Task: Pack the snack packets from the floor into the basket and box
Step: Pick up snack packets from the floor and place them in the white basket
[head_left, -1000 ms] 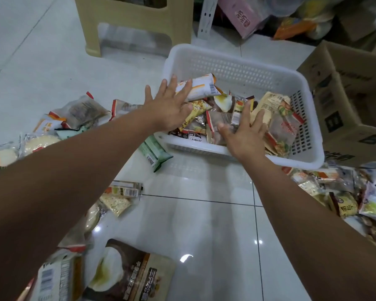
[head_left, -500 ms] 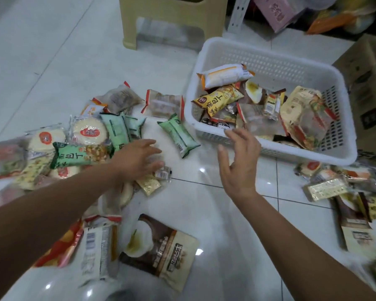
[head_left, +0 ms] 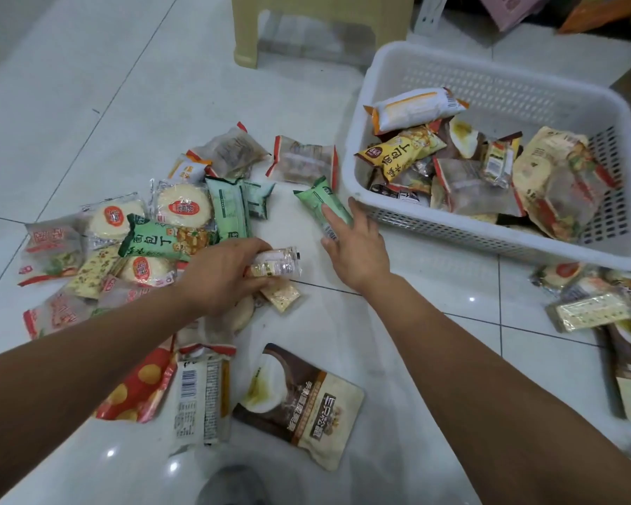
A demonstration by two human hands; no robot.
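Note:
A white plastic basket (head_left: 390,209) stands on the tiled floor at upper right, partly filled with snack packets. My left hand (head_left: 223,275) grips a small clear packet (head_left: 277,262) at the edge of a pile of packets (head_left: 150,235) on the floor. My right hand (head_left: 357,246) reaches flat with straight fingers onto a green packet (head_left: 317,200) that lies just left of the basket. The cardboard box is out of view.
A brown pouch (head_left: 306,399), a white barcode packet (head_left: 201,399) and a red packet (head_left: 139,388) lie near me. More packets (head_left: 591,304) lie to the right below the basket. A beige plastic stool (head_left: 248,45) stands behind, and bags line the back edge.
Both hands left the basket and came down to the floor. My left hand took hold of the small clear packet, and my right hand moved left onto the green packet.

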